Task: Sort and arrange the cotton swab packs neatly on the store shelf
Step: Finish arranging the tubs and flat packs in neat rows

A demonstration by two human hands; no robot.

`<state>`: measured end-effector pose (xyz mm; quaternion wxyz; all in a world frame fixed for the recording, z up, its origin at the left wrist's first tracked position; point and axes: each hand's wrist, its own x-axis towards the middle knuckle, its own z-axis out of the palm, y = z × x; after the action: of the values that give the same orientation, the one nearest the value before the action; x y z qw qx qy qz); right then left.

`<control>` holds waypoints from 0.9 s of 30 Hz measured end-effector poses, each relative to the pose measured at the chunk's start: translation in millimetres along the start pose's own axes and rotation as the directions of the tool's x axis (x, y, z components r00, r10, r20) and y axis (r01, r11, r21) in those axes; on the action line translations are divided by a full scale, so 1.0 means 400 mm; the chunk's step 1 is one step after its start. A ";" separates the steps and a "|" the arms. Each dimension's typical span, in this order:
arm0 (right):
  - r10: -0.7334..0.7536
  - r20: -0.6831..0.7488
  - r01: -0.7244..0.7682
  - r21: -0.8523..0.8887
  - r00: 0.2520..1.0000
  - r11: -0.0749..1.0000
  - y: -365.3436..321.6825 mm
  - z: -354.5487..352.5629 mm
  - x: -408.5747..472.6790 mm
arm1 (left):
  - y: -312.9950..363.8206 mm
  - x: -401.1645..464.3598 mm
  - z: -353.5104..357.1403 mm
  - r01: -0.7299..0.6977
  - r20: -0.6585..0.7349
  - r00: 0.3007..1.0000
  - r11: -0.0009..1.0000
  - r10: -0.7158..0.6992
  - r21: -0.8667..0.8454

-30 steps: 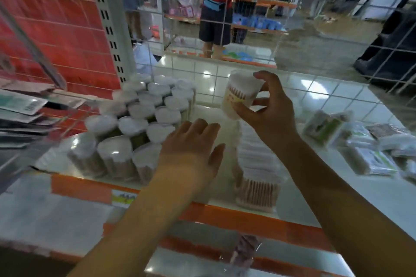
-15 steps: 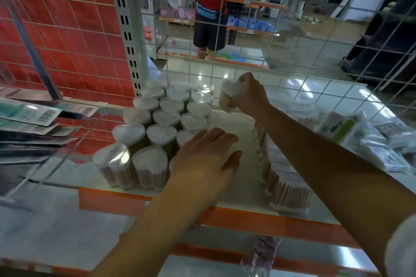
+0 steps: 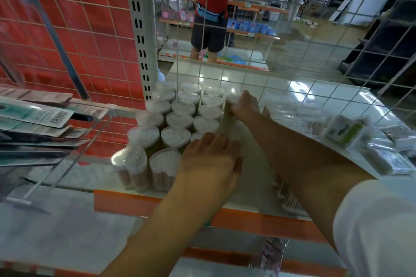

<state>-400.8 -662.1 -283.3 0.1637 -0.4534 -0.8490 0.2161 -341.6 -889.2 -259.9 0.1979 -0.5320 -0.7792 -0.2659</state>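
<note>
Two hands at work: right hand (image 3: 244,108) fingers curled round a swab tub (image 3: 228,105), seating it at the block's (image 3: 177,119) rear; left hand (image 3: 209,159), fingers loosely together, steadies the front row.

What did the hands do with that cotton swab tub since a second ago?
The right hand carried the swab tub from mid-air down to the back of the shelf, beside the heart-lidded tubs, and still grips it. The left hand stayed resting flat against the front tubs.

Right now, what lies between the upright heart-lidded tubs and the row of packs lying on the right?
In the head view, a bare strip of shelf separates the tubs from the lying packs; the right hand holds a tub at its far end.
</note>
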 end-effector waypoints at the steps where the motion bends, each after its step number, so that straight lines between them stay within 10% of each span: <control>1: -0.012 0.003 0.012 0.019 1.000 1.000 0.000 0.002 0.001 | 0.001 -0.003 0.000 -0.014 0.016 1.000 0.999 0.014 0.032; 20: 0.058 0.146 -0.071 0.086 0.988 0.994 -0.021 -0.036 -0.017 | -0.018 -0.042 -0.014 0.013 0.107 0.994 1.000 -0.011 -0.025; 27: -0.299 0.200 0.311 -0.028 0.933 0.950 0.013 -0.180 -0.175 | -0.013 -0.012 -0.017 0.058 0.040 0.997 0.997 -0.060 0.043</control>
<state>-325.8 -702.5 -230.2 0.0987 -0.2978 -0.9270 0.2056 -344.6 -898.4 -258.7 0.1847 -0.5098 -0.8039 -0.2442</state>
